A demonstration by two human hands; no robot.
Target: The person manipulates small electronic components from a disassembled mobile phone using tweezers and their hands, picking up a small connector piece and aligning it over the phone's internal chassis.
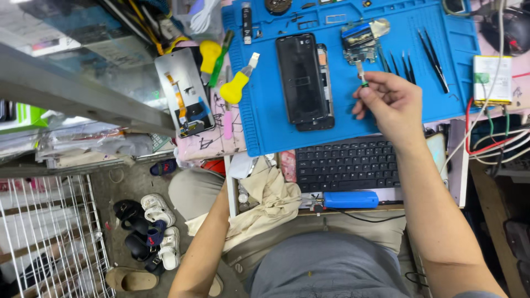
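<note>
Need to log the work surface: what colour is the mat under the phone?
Blue; the mat under the dark phone shows best in the head view.

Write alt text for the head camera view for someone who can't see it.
The right hand holds a small screwdriver over a blue mat, beside an opened phone and a circuit board. Tweezers lie on the mat; a keyboard sits below. The left arm hangs down, its hand hidden.
</note>
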